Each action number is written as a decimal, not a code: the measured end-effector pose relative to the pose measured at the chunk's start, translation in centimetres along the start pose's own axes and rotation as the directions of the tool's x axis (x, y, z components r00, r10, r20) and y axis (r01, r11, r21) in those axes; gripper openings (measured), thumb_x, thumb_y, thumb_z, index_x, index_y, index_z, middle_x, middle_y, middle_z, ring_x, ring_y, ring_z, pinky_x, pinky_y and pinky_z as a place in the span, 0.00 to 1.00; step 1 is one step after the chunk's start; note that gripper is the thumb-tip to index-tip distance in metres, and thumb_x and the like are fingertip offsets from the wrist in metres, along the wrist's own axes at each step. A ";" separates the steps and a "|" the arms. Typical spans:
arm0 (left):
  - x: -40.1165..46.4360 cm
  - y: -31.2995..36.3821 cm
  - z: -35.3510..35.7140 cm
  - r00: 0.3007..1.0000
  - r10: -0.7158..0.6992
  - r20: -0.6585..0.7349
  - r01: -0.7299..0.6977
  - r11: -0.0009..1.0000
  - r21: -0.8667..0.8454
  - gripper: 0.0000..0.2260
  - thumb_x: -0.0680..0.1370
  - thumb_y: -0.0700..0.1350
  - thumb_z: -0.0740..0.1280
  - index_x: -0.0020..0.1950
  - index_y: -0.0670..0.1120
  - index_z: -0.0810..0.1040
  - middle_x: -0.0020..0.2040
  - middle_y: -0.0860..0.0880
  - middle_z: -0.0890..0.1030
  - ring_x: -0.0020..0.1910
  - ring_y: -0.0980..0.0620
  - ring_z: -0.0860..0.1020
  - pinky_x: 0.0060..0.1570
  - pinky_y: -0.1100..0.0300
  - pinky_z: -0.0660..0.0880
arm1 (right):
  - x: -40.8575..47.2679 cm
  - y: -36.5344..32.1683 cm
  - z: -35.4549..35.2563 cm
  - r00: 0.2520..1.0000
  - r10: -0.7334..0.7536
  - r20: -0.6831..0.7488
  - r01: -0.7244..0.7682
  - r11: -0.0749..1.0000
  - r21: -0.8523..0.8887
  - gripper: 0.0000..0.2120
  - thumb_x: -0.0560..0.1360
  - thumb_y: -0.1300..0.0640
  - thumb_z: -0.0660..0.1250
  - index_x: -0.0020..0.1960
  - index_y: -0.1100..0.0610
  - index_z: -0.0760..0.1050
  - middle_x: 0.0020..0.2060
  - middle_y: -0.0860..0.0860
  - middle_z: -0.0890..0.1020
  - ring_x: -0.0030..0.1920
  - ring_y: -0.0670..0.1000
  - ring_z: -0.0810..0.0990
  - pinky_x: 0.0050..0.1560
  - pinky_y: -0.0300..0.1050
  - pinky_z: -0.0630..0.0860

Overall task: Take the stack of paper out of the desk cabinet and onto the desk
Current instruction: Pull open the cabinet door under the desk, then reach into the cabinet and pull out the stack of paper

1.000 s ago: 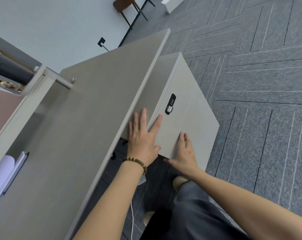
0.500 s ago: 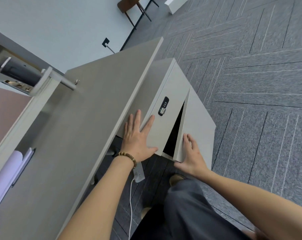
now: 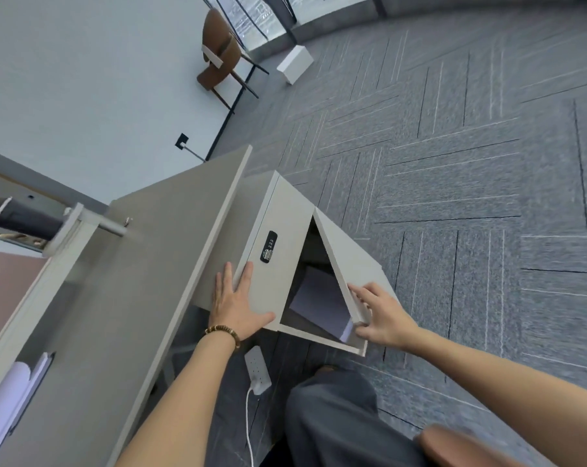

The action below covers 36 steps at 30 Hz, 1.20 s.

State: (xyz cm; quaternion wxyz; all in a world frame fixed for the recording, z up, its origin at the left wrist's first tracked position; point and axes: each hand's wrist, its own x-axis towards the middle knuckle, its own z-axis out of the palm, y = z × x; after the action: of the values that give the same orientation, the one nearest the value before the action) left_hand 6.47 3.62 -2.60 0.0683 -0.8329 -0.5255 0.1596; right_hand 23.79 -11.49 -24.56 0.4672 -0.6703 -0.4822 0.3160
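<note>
The grey desk cabinet (image 3: 278, 210) stands under the right end of the desk (image 3: 143, 264). Its door (image 3: 352, 261) is swung open to the right. Inside lies a white stack of paper (image 3: 319, 298), partly hidden by the door. My right hand (image 3: 379, 315) grips the door's lower free edge. My left hand (image 3: 238, 305) lies flat, fingers spread, on the cabinet's fixed front panel below a black combination lock (image 3: 268, 251).
A white power strip (image 3: 258, 369) with its cord lies on the grey carpet below the cabinet. White rolled paper (image 3: 8, 396) rests at the desk's left edge. A brown chair (image 3: 221, 59) and a white box (image 3: 294, 64) stand far back. My knee is at the bottom.
The cabinet door went from shut to wide open, pulled right by my right hand, and the paper inside came into sight. My left hand stayed on the front panel.
</note>
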 end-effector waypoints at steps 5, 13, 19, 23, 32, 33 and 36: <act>0.1 0.6 -0.4 0.999 -0.035 0.035 0.037 0.999 -0.031 0.54 0.66 0.62 0.74 0.79 0.61 0.39 0.81 0.48 0.36 0.80 0.41 0.37 0.78 0.43 0.47 | -0.7 1.9 -6.3 0.998 0.047 -0.041 -0.043 0.994 0.096 0.33 0.61 0.57 0.72 0.67 0.50 0.75 0.54 0.45 0.78 0.54 0.47 0.81 0.56 0.47 0.79; 0.1 0.8 0.1 0.999 -0.048 -0.016 0.048 0.999 -0.012 0.53 0.65 0.63 0.72 0.79 0.61 0.40 0.81 0.47 0.37 0.80 0.41 0.38 0.79 0.45 0.47 | 2.2 3.4 -17.1 0.969 0.182 -0.167 -0.171 0.982 0.082 0.27 0.68 0.63 0.70 0.67 0.51 0.75 0.59 0.51 0.81 0.57 0.50 0.79 0.56 0.42 0.74; 0.1 1.2 0.5 0.997 -0.063 -0.049 0.064 0.998 0.019 0.54 0.64 0.64 0.72 0.79 0.61 0.39 0.81 0.46 0.37 0.80 0.41 0.38 0.78 0.44 0.46 | 4.9 3.3 -18.8 0.966 0.199 -0.167 -0.204 0.979 -0.013 0.33 0.68 0.51 0.76 0.71 0.53 0.71 0.63 0.55 0.74 0.64 0.54 0.74 0.64 0.48 0.69; 0.1 1.1 0.7 0.996 -0.063 -0.058 0.065 0.997 0.041 0.55 0.64 0.65 0.72 0.79 0.60 0.38 0.81 0.45 0.36 0.80 0.41 0.37 0.79 0.44 0.46 | 5.6 3.5 -18.0 0.947 0.230 -0.225 -0.245 0.968 -0.044 0.32 0.68 0.46 0.75 0.69 0.51 0.70 0.62 0.56 0.71 0.64 0.56 0.73 0.64 0.52 0.72; 0.0 3.2 1.2 0.985 -0.129 -0.112 0.133 0.990 0.033 0.46 0.69 0.67 0.64 0.80 0.59 0.44 0.80 0.38 0.38 0.79 0.36 0.38 0.77 0.39 0.43 | 8.1 2.5 -17.6 0.905 0.206 -0.372 -0.341 0.875 -0.345 0.31 0.69 0.39 0.67 0.68 0.52 0.70 0.69 0.60 0.67 0.72 0.63 0.61 0.73 0.63 0.57; -0.1 3.8 1.5 0.984 -0.123 -0.132 0.128 0.991 0.028 0.44 0.70 0.66 0.63 0.80 0.59 0.46 0.80 0.37 0.38 0.79 0.36 0.37 0.77 0.38 0.41 | 8.3 2.4 -17.7 0.909 0.209 -0.361 -0.356 0.841 -0.408 0.34 0.69 0.38 0.67 0.69 0.52 0.67 0.69 0.59 0.66 0.73 0.63 0.59 0.74 0.65 0.53; -0.5 5.6 2.6 0.984 -0.021 -0.175 0.024 1.000 0.013 0.40 0.73 0.62 0.62 0.80 0.57 0.46 0.79 0.37 0.35 0.78 0.37 0.32 0.72 0.38 0.32 | 9.1 2.0 -18.4 0.919 0.235 -0.317 -0.366 0.810 -0.459 0.35 0.67 0.36 0.66 0.69 0.51 0.67 0.67 0.58 0.68 0.70 0.64 0.61 0.74 0.67 0.53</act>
State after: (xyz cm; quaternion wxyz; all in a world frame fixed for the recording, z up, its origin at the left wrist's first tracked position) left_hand 10.20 0.55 -6.51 0.1223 -0.8372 -0.5256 0.0891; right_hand 43.66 -9.02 -19.46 0.2727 -0.8715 -0.3740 0.1622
